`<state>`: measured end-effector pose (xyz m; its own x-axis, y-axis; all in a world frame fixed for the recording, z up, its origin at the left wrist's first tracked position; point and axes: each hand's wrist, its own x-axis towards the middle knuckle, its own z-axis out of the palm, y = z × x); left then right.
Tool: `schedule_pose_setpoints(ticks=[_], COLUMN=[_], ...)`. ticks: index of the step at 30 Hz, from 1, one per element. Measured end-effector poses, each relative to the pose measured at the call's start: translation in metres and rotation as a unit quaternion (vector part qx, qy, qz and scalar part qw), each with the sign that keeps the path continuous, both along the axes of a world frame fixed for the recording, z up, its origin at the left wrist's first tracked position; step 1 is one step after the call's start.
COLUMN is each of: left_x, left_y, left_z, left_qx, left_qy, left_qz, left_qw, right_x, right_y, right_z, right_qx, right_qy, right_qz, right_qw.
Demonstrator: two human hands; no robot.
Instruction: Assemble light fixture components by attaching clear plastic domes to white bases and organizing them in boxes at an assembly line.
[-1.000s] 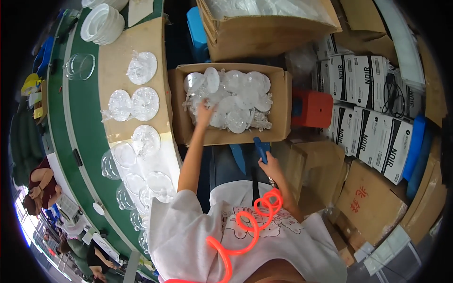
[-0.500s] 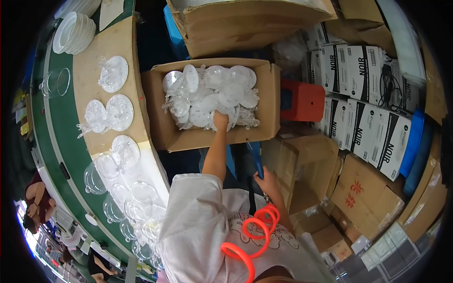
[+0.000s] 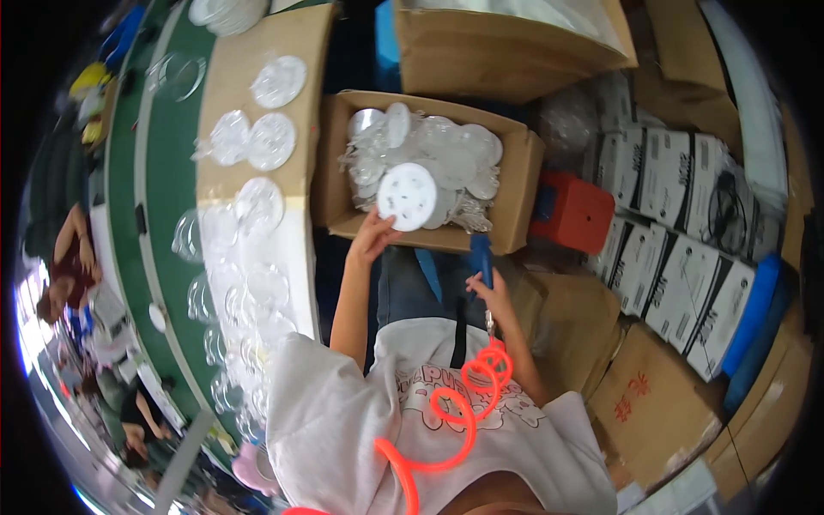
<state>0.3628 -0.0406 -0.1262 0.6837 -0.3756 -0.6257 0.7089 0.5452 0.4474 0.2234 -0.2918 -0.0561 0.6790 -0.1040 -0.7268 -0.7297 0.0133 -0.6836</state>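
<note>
My left hand (image 3: pixel 372 239) holds a round white perforated disc (image 3: pixel 407 196) by its lower edge, lifted just above the near wall of an open cardboard box (image 3: pixel 513 199). The box is filled with several clear and white plastic discs in bags (image 3: pixel 446 154). My right hand (image 3: pixel 486 287) grips a blue air-blow tool (image 3: pixel 480 256) in front of the box; an orange coiled hose (image 3: pixel 459 403) runs from it down across my white shirt.
To the left, a cardboard-covered bench (image 3: pixel 232 94) and green conveyor (image 3: pixel 163 154) carry several clear round lids (image 3: pixel 257 137). A larger carton (image 3: pixel 506 43) sits behind the box. A red stool (image 3: pixel 577 215), white printed boxes (image 3: pixel 678 232) and brown cartons (image 3: pixel 652 386) lie right. Other people work at far left (image 3: pixel 69 266).
My left hand has pulled back out of the box toward me, now holding a white disc. The view has swung so the box sits further right. My right hand stays on the blue tool.
</note>
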Motion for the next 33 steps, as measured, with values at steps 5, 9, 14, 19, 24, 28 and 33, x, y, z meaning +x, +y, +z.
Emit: schedule_pose_setpoints(ticks=[5,9,14,19,24,28,33], left_x=[-0.028,-0.049,-0.062,-0.069,-0.069,-0.058,-0.064], left_y=[-0.004,-0.002,-0.005,-0.052,-0.066,-0.075,-0.053], left_z=[0.048,0.057,0.072,0.055,0.015,0.035,0.019], left_qx=[-0.041,-0.045,0.046,0.230,0.131,0.001,-0.156], left_qy=[-0.078,-0.114,-0.108,-0.136,-0.030,0.000,0.031], left_qz=[-0.080,-0.111,-0.099,-0.029,0.139,0.200,0.291], left_qw=[0.993,0.986,0.988,0.963,0.981,0.980,0.944], right_x=[0.049,0.061,0.064,0.061,0.055,0.058,0.069], right_y=[0.004,0.012,0.017,0.031,0.075,0.085,0.085], right_z=[0.027,0.038,0.038,0.017,0.042,0.042,0.068], right_qx=[0.195,0.199,0.162,0.045,-0.138,-0.177,-0.181], right_qy=[-0.025,-0.049,-0.063,-0.190,-0.301,-0.349,-0.321], right_qz=[-0.129,-0.067,-0.017,0.048,0.187,0.212,0.336], right_qw=[0.972,0.976,0.985,0.980,0.925,0.896,0.867])
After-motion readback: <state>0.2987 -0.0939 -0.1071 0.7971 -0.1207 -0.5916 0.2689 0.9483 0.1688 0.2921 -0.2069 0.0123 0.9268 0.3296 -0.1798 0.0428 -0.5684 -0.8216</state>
